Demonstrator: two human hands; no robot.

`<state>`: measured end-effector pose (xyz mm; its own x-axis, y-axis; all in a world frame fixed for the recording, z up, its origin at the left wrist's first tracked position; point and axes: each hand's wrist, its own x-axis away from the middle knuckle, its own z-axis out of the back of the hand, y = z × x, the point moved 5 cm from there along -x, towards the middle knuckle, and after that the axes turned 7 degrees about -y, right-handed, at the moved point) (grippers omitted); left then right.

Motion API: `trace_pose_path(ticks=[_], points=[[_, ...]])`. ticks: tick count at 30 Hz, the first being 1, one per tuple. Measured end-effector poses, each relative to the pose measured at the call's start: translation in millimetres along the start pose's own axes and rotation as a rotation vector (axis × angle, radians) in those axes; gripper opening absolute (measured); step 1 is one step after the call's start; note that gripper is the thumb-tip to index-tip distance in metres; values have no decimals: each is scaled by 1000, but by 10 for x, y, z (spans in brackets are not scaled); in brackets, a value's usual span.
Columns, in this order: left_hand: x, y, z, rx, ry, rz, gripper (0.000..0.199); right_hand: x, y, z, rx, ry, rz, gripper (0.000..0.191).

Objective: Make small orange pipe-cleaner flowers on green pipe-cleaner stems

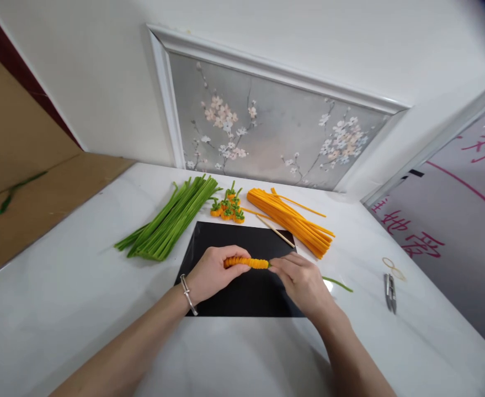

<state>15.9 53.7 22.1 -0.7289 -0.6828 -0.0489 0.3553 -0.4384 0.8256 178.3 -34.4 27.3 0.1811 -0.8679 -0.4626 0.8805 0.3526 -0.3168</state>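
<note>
I saw brown cardboard (93,179) past the bench's left edge, with a dark green strip (8,201) on it. Toward the left of the bench (52,309), a bundle of green chenille stems (171,226) lay slanted, its far end near the back edge. Next came the left hand (221,274), a silver bracelet (188,295) at its wrist, closed around the left part of a tightly wound orange chenille coil (259,264). I had that coil level, over a black mat (234,300) on the middle of the bench. Behind the mat, toward the back edge, small orange pieces with green tops (227,212) sat clustered. My right hand (302,280) pinched the green tip (269,265) at the coil's right end. A wooden stick (281,234) lay across the mat's far right corner, beside a bundle of orange chenille stems (289,223). A green stem (339,284) stuck out to the right from behind the right hand; I could not tell whether it joined the coil. Toward the bench's right edge, metal thread snips (390,294) lay just in front of two thin tan rings (393,268).
</note>
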Motion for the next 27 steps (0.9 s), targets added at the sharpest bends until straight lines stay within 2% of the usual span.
trace_pose_path(ticks=[5, 9, 10, 15, 22, 27], points=[[-5, -14, -57, 61, -35, -8, 16, 2, -7, -41, -28, 1, 1, 23], [-23, -61, -22, 247, -17, -39, 41, 16, 93, 58, -48, 56, -57, 19], [-28, -70, 0, 290, 2, -46, 42, 21, 120, 87, -48, 67, -69, 18], [-35, -92, 74, 336, 74, -34, 16, 39, 193, 133, -35, 65, -92, 16], [-26, -92, 87, 297, 117, -7, 14, 50, 171, 65, -21, 72, -82, 20], [-24, -93, 67, 325, 107, 11, 14, 36, 140, 65, -50, 53, -137, 21]])
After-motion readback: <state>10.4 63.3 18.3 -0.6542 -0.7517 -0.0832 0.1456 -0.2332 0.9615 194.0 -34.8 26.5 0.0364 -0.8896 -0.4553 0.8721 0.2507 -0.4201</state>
